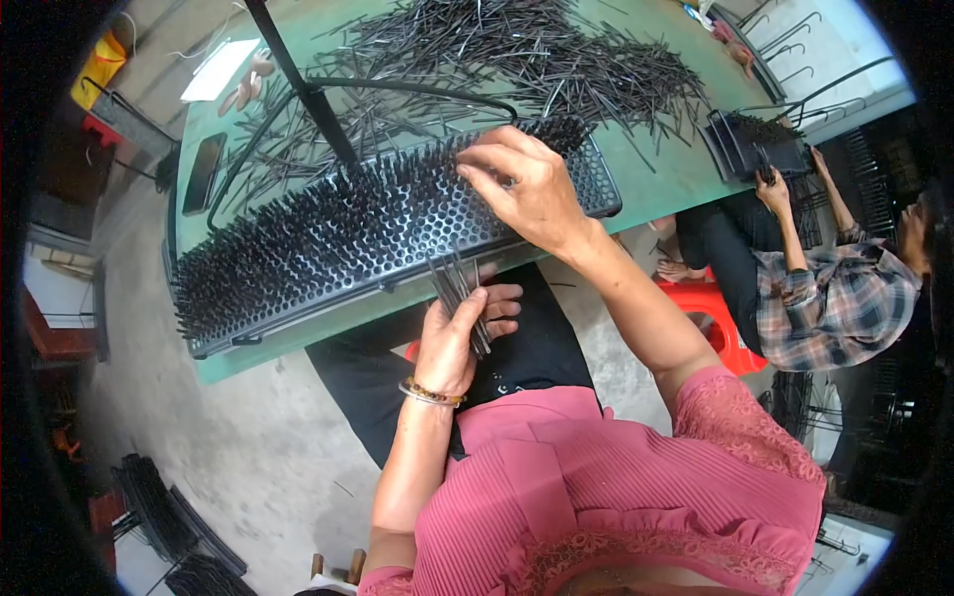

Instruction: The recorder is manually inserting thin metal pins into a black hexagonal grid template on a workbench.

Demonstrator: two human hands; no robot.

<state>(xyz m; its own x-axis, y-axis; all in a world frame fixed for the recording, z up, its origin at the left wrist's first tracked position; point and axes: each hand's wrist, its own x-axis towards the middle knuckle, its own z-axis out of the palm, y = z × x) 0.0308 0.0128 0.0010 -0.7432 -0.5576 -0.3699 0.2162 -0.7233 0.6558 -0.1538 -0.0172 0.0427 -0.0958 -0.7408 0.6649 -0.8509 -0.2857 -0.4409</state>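
Note:
A small bunch of thin dark rods (457,283) is gripped in my left hand (452,338), in front of the near edge of a long black rack (600,184) full of round holes. Many similar rods stand upright in the rack, densest to the left and along its far side, while holes toward the near right show bare. My right hand (527,189) is over the rack's right half, thumb and fingertips pinched close to the standing rods. Whether a rod is between those fingertips I cannot make out.
A large heap of loose dark rods (477,45) covers the far side of the green table (661,189). A black post (313,99) rises behind the rack. A flat dark phone-like object (204,174) lies left. At right, a co-worker (835,298) sits by a red stool (733,343), handling another rack.

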